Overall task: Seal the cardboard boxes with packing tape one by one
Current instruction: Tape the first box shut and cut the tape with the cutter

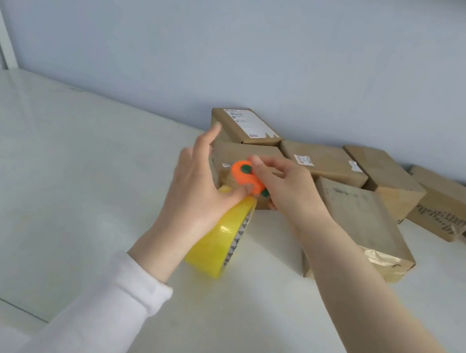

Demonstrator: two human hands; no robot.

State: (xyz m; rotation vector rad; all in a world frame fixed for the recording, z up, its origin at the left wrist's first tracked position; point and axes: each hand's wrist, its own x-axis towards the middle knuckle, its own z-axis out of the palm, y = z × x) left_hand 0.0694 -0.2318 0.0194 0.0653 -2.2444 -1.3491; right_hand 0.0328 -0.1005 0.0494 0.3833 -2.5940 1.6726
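Packing station: labelled cardboard boxes (386, 174), white table (70, 180).

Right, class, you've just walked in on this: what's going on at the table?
A person is taping cardboard boxes at a white table. The left hand holds a roll of yellow tape, which stands on edge just in front of a small box. The right hand pinches an orange cutter at that box's front face, seemingly to cut the tape. The other boxes lie along the wall.
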